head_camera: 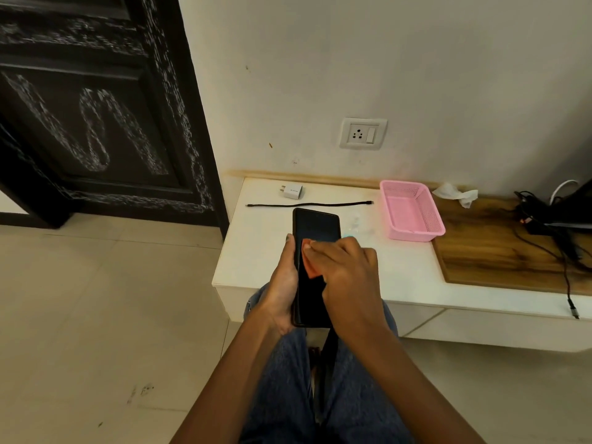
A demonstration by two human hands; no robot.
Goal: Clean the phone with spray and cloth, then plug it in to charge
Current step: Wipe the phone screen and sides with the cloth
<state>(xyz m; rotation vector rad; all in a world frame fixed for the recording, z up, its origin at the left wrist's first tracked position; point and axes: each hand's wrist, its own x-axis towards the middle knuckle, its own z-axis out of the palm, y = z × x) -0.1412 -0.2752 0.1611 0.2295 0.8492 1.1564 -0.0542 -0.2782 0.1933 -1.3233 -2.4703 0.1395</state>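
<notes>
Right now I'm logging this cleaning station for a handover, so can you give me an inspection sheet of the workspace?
Surface: white counter, wooden section at right.
Job's things: black phone held up, orange cloth on its screen; white charger adapter lying unplugged; spray bottle not seen.
Clutter: pink basket, crumpled tissue.
Hands: left hand grips phone; right hand presses cloth.
Cables: black cable lying straight; tangled black cords at right.
Surroundings: wall socket, dark door, tiled floor.

both forearms are left bare, no sleeves being seen; the legs are covered by faded blue jeans (282,395).
</notes>
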